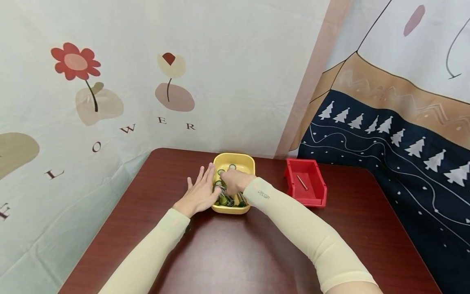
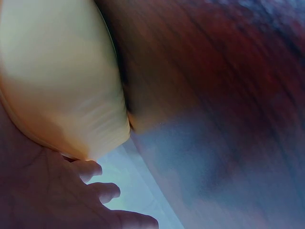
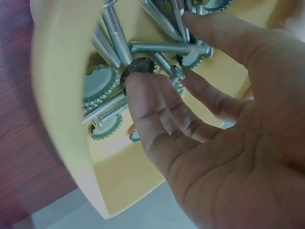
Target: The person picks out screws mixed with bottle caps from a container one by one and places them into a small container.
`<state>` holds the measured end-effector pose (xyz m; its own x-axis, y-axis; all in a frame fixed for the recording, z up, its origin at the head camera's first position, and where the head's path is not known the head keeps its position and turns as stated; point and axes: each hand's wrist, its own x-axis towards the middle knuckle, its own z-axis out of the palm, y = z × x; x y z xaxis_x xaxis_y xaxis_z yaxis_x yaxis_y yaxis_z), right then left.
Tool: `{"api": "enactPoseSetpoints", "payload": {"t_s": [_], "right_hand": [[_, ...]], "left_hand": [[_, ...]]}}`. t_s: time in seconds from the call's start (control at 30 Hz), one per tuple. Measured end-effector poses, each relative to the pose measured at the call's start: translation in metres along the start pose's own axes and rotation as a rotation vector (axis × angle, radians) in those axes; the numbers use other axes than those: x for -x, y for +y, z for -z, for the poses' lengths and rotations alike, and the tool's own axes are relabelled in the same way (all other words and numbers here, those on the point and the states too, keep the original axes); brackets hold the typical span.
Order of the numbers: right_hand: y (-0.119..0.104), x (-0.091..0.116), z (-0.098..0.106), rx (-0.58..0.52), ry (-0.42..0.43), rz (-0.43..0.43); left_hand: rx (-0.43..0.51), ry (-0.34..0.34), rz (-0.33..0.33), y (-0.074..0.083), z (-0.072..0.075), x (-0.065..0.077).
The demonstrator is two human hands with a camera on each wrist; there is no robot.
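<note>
A yellow plastic bin (image 1: 247,160) stands near the table's far edge, with bolts (image 3: 162,47) and bottle caps (image 3: 100,86) jumbled inside. My left hand (image 1: 200,194) rests along the bin's left side, fingers straight and spread; the left wrist view shows the bin's outer wall (image 2: 62,71) beside that hand. Reaching in from the right, my right hand (image 1: 236,181) has its fingers down among the pieces. In the right wrist view a fingertip touches a dark cap (image 3: 136,67), while the thumb stays apart from the fingers, beside the bolts.
To the right of the yellow bin stands a red bin (image 1: 318,175), holding one bolt (image 1: 302,182). Both stand on a dark brown table (image 1: 227,249). A printed cloth (image 1: 235,81) hangs behind the table's far edge.
</note>
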<state>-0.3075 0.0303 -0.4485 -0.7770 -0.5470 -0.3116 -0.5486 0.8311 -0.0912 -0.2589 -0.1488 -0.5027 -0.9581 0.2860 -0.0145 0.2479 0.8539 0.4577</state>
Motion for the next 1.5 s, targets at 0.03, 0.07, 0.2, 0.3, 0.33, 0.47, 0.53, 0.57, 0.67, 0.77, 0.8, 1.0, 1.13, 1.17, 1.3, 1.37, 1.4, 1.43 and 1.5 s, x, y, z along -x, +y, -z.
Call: {"api": "enactPoseSetpoints", "payload": {"t_s": [0.03,0.07,0.2,0.3,0.33,0.47,0.53,0.57,0.67,0.77,0.8,1.0,1.13,1.17,1.3,1.37,1.4,1.43,1.5], "right_hand": [[0.0,-0.002,-0.001,0.002,-0.005,-0.007],[0.007,-0.013,-0.011,0.002,0.001,-0.012],[0.01,-0.024,-0.02,0.015,-0.003,-0.045],[0.013,-0.029,-0.023,0.04,-0.003,-0.058],[0.018,-0.033,-0.027,0.048,0.002,-0.057],[0.037,-0.059,-0.049,0.068,0.006,-0.024],[0.038,-0.06,-0.052,0.076,0.018,-0.017],[0.036,-0.056,-0.049,0.077,0.017,-0.013],[0.032,-0.049,-0.044,0.101,0.037,-0.002],[0.029,-0.039,-0.037,0.111,0.055,0.018],[0.029,-0.038,-0.035,0.109,0.063,0.025],[0.012,0.001,-0.006,0.026,0.101,0.019],[0.012,0.009,-0.006,0.011,0.155,0.025],[0.013,0.009,-0.006,0.005,0.16,0.031],[0.024,-0.002,-0.015,-0.014,0.169,0.049],[0.031,-0.01,-0.02,-0.015,0.157,0.052],[0.036,-0.015,-0.024,-0.02,0.157,0.055],[0.041,-0.02,-0.027,-0.025,0.159,0.057],[0.049,-0.024,-0.03,-0.033,0.18,0.075]], "left_hand": [[-0.001,-0.001,0.0,0.0,0.0,0.0],[-0.002,-0.002,0.001,0.001,0.0,0.0],[-0.012,0.003,-0.001,0.002,0.0,0.0],[-0.017,0.009,-0.004,0.002,0.0,-0.001],[-0.019,0.01,-0.005,0.003,0.001,-0.001],[-0.013,0.016,-0.005,0.003,0.0,-0.001],[-0.01,0.018,-0.005,0.003,-0.001,-0.001],[-0.009,0.019,-0.005,0.004,-0.001,-0.001],[-0.01,0.016,-0.006,0.004,0.0,0.0],[-0.015,0.016,-0.005,0.003,0.001,0.0],[-0.016,0.016,-0.005,0.003,0.001,0.0],[-0.016,0.02,0.0,0.001,0.0,0.001],[-0.01,0.019,0.004,0.001,-0.001,0.001],[-0.008,0.017,0.005,0.001,-0.001,0.001],[-0.01,0.011,0.005,0.001,-0.001,0.001],[-0.012,0.008,0.006,0.002,-0.001,0.0],[-0.013,0.007,0.006,0.002,-0.001,0.0],[-0.014,0.007,0.007,0.002,-0.001,0.0],[-0.015,0.006,0.008,0.002,-0.001,0.0]]}}
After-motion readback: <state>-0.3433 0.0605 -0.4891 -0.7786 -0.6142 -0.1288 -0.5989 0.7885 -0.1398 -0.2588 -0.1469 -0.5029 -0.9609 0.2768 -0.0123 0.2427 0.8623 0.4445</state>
